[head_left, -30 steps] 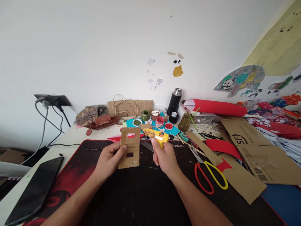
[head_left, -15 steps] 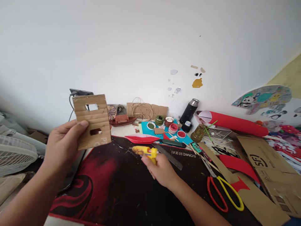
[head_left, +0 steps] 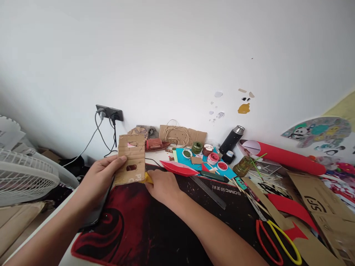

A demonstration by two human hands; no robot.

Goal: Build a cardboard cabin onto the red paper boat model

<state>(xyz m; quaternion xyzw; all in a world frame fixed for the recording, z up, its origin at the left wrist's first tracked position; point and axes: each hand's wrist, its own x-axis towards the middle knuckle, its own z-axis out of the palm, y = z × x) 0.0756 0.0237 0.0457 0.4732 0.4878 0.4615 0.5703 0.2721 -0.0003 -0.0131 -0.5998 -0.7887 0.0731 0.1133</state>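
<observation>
Upright in my left hand is a brown cardboard piece with two cut-out holes, its left edge pinched under my thumb. My right hand is closed on a yellow glue gun, just right of the cardboard's lower edge. Most of the glue gun, its nozzle included, is hidden behind the cardboard and my fingers. A red paper boat lies beyond my right hand, and a metal ruler lies to its right.
Paint jars stand on blue sheets at the back, by a black thermos. Scissors and cardboard sheets lie at the right. A white fan stands at the left, with a wall socket behind.
The glue gun in my right hand has moved left and partly behind the cardboard. My left hand has brought the cardboard lower and to the right. The view has shifted left, showing more of the socket.
</observation>
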